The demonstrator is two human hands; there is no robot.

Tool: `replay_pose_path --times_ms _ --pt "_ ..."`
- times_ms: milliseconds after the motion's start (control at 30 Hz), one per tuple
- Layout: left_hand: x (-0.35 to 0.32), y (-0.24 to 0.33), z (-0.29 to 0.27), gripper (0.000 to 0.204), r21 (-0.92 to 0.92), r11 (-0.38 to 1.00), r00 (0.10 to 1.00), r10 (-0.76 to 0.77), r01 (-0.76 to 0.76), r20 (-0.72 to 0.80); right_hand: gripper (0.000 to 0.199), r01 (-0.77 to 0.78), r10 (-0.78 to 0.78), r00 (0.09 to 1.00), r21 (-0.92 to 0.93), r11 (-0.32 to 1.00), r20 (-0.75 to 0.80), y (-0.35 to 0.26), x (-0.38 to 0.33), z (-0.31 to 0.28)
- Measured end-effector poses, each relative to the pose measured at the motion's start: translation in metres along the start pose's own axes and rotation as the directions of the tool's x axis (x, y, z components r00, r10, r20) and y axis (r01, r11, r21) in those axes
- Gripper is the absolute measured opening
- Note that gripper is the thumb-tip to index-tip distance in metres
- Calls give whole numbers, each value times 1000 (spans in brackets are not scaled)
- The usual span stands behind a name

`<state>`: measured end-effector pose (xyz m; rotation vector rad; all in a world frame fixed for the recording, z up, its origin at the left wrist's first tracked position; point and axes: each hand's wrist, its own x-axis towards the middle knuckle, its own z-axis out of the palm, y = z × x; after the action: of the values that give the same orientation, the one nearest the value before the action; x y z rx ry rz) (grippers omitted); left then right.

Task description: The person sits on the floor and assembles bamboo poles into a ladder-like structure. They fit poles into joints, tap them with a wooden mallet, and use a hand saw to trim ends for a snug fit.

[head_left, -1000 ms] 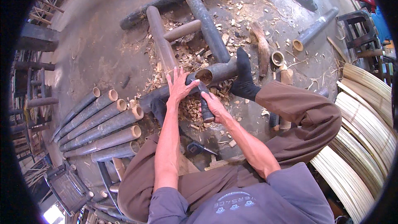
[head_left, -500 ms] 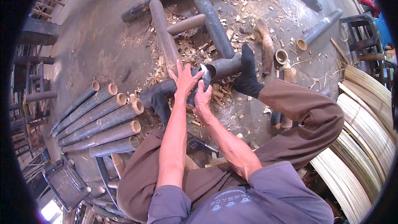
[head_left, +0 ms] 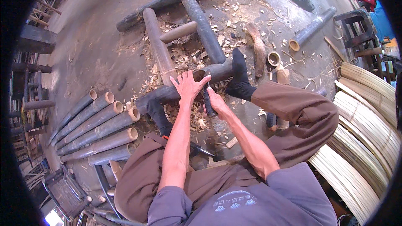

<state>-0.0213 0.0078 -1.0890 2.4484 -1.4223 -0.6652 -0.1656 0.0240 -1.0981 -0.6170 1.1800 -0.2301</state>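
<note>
I sit on the ground with a dark bamboo pole (head_left: 217,72) lying across in front of me. My left hand (head_left: 189,86) rests spread on the pole near its cut end, fingers apart. My right hand (head_left: 214,101) grips the dark handle of a knife (head_left: 208,100), its blade pointing up against the pole's end beside my left hand. My right foot in a black sock (head_left: 239,80) presses on the pole. My left socked foot (head_left: 157,115) sits under the pole's other part.
Wood chips (head_left: 197,54) litter the concrete floor around a frame of dark bamboo poles (head_left: 201,21). Several cut bamboo tubes (head_left: 100,125) lie stacked at my left. Pale split bamboo strips (head_left: 364,129) are piled at my right. Short bamboo pieces (head_left: 274,58) and a wooden chair (head_left: 356,29) stand beyond.
Both hands have moved up along the pole toward its cut end. The knife handle, held lower a second ago, is now raised against the pole end.
</note>
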Motion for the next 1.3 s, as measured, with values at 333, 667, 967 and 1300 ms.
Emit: replay_pose_path --times_ms 333,667,967,1300 --pt "4 -2 21 79 54 999 994 6 0 -106 62 -215 282 939 -305 928 197 -55 20 -44" --pt "14 -24 28 73 2 1000 1000 4 -4 -19 57 -254 425 870 -511 821 251 -76 43 -54" --pt "2 -80 -13 69 9 1000 995 12 -13 96 42 215 -209 977 182 960 -53 -22 -3 -2" --pt "1 -107 12 61 31 999 998 19 -21 54 36 99 -41 986 378 921 -159 5 27 77"
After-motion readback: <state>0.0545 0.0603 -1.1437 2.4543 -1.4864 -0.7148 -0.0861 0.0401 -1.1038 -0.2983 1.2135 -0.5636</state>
